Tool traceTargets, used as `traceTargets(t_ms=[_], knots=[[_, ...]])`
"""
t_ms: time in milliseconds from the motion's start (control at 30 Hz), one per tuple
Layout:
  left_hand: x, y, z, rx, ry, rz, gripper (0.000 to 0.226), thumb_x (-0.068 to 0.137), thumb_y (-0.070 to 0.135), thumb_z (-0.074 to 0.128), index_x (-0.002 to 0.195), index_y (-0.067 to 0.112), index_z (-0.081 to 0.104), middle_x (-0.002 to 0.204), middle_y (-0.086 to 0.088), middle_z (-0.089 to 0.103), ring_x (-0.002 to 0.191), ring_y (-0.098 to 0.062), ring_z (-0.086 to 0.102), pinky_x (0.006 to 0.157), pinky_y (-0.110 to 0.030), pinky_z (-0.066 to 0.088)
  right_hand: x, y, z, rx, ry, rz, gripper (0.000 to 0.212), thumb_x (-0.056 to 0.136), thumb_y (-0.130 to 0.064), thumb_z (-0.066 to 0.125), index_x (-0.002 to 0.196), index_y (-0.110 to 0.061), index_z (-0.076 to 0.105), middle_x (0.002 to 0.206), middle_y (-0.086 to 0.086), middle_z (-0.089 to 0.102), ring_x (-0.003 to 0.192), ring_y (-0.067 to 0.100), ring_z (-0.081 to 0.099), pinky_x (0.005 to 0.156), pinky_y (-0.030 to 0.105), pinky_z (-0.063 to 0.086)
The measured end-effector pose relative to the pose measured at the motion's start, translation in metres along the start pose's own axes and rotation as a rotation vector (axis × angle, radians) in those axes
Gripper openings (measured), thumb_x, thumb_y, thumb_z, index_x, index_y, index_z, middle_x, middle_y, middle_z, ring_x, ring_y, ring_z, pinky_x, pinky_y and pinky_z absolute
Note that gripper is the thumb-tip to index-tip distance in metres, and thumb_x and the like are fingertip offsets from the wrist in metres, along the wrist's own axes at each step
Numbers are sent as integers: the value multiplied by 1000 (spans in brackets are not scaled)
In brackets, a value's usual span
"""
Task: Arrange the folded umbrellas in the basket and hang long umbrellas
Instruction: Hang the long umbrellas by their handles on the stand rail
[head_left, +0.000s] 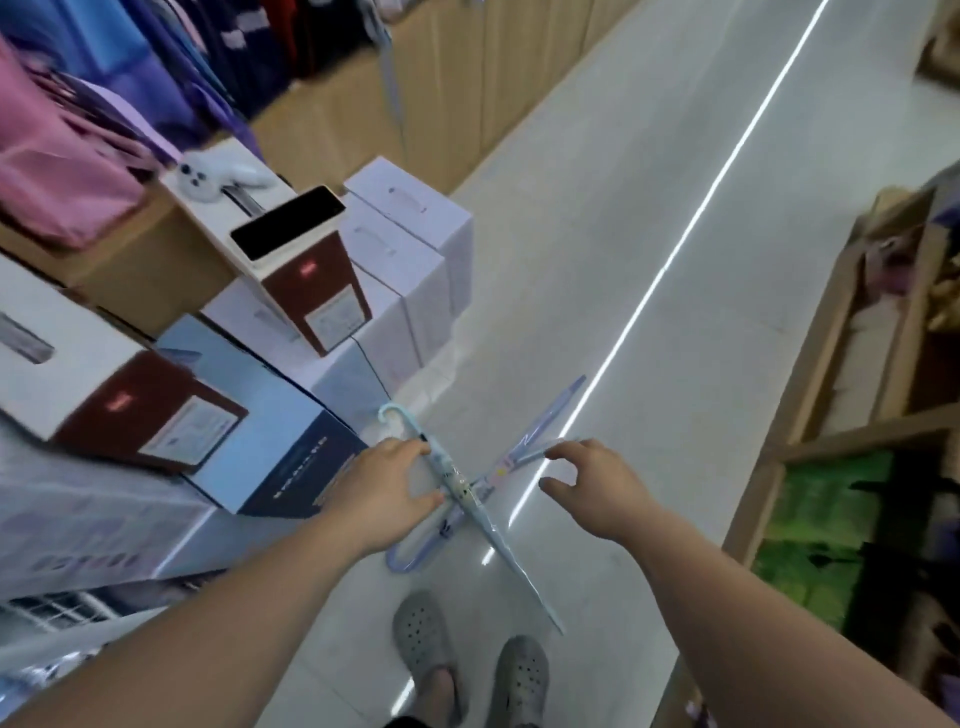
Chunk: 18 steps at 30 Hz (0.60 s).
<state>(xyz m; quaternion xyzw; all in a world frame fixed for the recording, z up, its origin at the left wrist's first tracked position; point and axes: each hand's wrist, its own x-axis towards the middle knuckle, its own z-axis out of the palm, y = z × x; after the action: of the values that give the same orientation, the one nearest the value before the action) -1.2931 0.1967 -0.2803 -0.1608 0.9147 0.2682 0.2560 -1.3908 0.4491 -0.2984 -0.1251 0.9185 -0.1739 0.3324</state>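
Note:
Two long umbrellas lie crossed on the pale floor in front of my feet. A light blue umbrella (498, 545) with a hooked handle at the upper left runs down to the right. A lilac umbrella (545, 415) crosses under it, its curved handle near my left wrist. My left hand (384, 488) rests over the blue umbrella's shaft just below its handle, fingers and thumb around it. My right hand (592, 483) hovers open just right of the crossing, fingertips by the lilac umbrella's upper part. No basket or hanging rail is visible.
Stacked white, blue and brown boxes (291, 405) stand at the left with a phone (288, 221) on top. Hanging clothes fill the upper left. Wooden shelves (857, 364) line the right side. My grey clogs (426, 639) stand just below the umbrellas.

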Motion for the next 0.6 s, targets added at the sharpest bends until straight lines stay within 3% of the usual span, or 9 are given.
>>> traceTargets(t_ms=[267,400,600], knots=[[116,-55,141,-75,-132,-116,61,89,45,67,143,28,45,142,1,50,126,-18,51,101,-31,42,120,88,131,104,-121,85,43,94,-46,59,135,-34,55,131,-3,55,115,20,56,97,36,47],[182,-89,222,-4,-206,-121,65,92,44,64,150,28,38,150,1,44,134,-19,46,106,-29,38,180,138,210,115,-166,74,43,94,-43,59,136,-33,54,128,-2,56,115,20,56,97,35,46],[271,-142,320,88,-243,-134,67,91,50,63,148,26,39,148,-5,47,133,-26,47,107,-38,41,254,193,314,86,-217,39,45,93,-42,59,136,-31,54,127,0,55,119,24,53,98,37,46]])
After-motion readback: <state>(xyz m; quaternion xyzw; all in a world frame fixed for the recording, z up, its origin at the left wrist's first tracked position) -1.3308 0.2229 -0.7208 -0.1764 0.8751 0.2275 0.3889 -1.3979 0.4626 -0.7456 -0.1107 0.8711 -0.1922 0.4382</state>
